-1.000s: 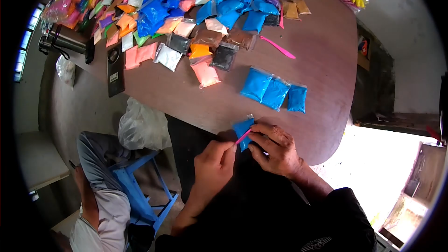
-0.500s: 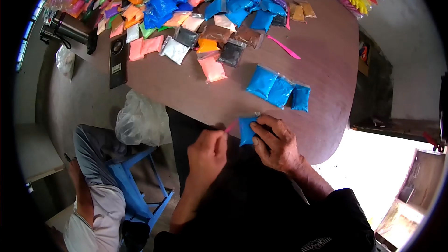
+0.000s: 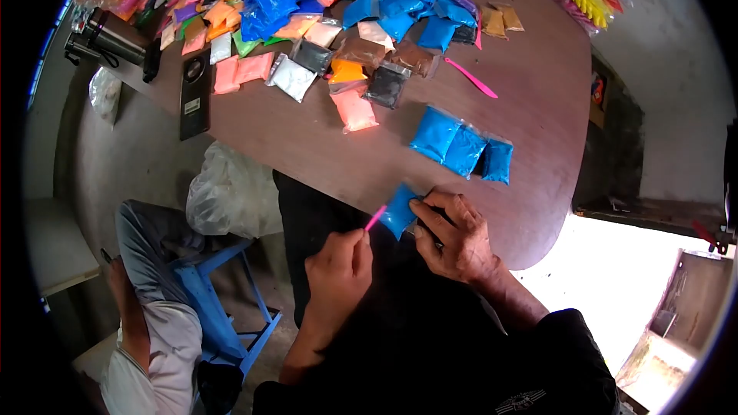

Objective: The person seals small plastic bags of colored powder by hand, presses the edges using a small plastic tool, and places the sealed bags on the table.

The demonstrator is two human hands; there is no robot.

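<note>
My left hand [image 3: 338,265] is closed around a thin pink plastic stick [image 3: 374,218]. The stick's tip meets the left side of a small blue packet [image 3: 398,211]. My right hand [image 3: 455,237] pinches that packet from the right, between thumb and fingers, just over the table's near edge. The packet is tilted, and its right end is hidden under my fingers. Beyond it, three similar blue packets [image 3: 463,149] lie in a row. A flat pink plastic tool [image 3: 470,77] rests farther back.
A pile of colourful packets [image 3: 307,0] covers the far part of the brown table [image 3: 284,146]. On the left are a black phone-like slab [image 3: 194,100] and a metal flask [image 3: 115,40]. A seated person [image 3: 154,323] is at lower left, near a blue stool [image 3: 211,307].
The blue packet has turned from upright to tilted in my right hand. More of the pink stick shows now, and its tip has come against the packet's left side.
</note>
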